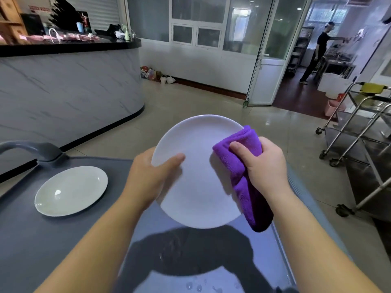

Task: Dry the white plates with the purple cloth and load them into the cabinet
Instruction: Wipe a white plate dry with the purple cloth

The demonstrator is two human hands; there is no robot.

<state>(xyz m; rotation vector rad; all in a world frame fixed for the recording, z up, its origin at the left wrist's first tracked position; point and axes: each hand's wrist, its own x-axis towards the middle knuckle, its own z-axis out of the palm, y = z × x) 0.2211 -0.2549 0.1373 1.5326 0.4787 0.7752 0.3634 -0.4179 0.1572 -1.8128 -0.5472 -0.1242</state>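
Plush purple cloth [241, 144]: right hand [264, 163] clamped | round white plate [201, 187]: left hand [152, 176] clamped

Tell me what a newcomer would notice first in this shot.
The bright purple cloth, gripped in the right hand, presses on the right rim of a large white plate at centre, which the left hand holds by its left edge. A second white plate lies flat on the grey surface, lower left.
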